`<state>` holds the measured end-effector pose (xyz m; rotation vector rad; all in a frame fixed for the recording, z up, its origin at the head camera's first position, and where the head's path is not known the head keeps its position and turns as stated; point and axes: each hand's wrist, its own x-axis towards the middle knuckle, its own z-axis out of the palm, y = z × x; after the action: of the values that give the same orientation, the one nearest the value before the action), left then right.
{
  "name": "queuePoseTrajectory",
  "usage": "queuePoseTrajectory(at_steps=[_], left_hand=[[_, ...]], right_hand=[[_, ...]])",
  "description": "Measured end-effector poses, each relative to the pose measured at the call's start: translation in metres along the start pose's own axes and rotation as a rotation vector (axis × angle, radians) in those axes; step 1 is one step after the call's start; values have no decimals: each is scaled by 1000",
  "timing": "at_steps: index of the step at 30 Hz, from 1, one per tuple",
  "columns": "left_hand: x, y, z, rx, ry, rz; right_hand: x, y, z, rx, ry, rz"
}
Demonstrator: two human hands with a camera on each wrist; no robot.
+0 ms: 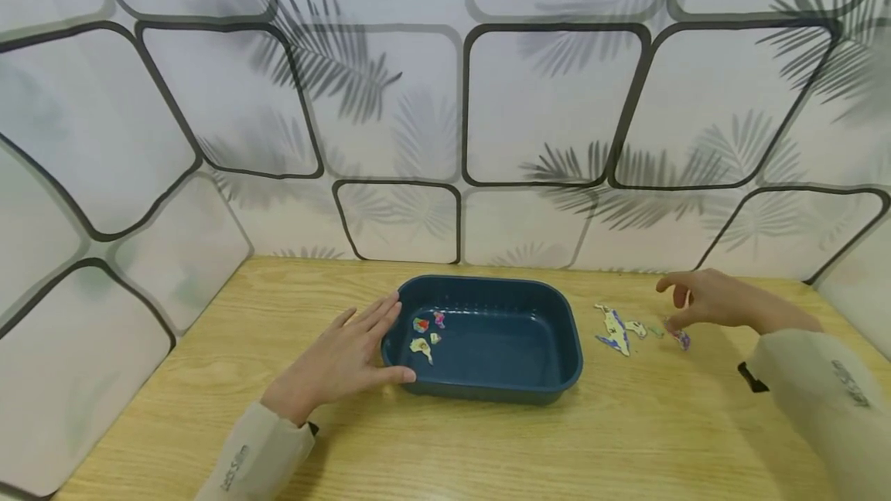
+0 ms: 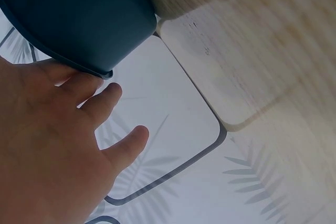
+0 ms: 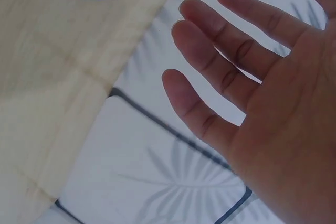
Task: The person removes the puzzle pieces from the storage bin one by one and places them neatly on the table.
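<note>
In the head view, a dark blue rectangular tray (image 1: 487, 346) with raised walls stands on a wooden table. My left hand (image 1: 355, 354) rests on its left rim, fingers spread; the left wrist view shows fingertips touching the rim. Inside the tray's left end lie several small flat cutouts, among them a cream one (image 1: 421, 347) and a red-green one (image 1: 421, 325). My right hand (image 1: 710, 300) hovers at the right, fingers loosely bent and holding nothing. Just below its thumb is a purple-pink cutout (image 1: 682, 339). To its left lies a larger cream-and-blue cutout (image 1: 616, 331).
A small pale cutout (image 1: 636, 328) and a greenish one (image 1: 656, 331) lie between the larger cutout and my right hand. A white wall covering (image 1: 397, 223) with dark outlines and leaf prints rises behind the wooden table (image 1: 487, 447) and along its sides.
</note>
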<state>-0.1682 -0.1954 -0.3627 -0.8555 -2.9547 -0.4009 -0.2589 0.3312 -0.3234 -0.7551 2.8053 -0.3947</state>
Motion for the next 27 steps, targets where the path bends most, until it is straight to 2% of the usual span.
queuePoseTrajectory(at_steps=[11,27], left_hand=[[0,-1,0,-2,4,1],[1,0,0,6,13,4]], right_hand=[[29,-51,-13,25,8,-94],[65,-115,-23,-28,6,-221]])
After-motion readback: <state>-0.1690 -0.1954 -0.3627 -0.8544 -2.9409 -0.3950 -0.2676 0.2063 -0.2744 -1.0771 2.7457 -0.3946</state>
